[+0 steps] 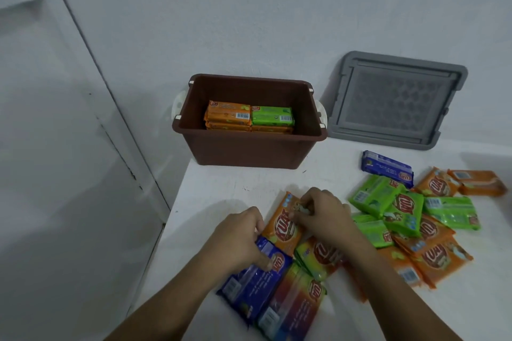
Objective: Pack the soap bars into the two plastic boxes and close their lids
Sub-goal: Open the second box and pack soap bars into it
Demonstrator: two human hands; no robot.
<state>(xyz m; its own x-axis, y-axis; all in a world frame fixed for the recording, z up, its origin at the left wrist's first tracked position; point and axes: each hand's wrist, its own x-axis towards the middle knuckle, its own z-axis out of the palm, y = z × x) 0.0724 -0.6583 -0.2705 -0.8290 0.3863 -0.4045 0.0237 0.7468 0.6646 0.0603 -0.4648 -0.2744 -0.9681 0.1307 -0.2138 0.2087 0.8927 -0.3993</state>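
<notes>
The left hand (pixel 238 238) is curling round the end of a blue soap bar (pixel 249 282), with its thumb lying on top. The right hand (pixel 324 213) is pinching the far edge of an orange soap bar (pixel 282 227) with bent fingers. Both bars are lying in front of the brown box (pixel 249 152) on the white table (pixel 210 191). The box is standing open, with stacked bars (pixel 249 116) sitting inside it. Loose bars (pixel 410 216) are lying in front of the box, off to its right. A grey lid (pixel 393 99) is sitting just right of the box.
</notes>
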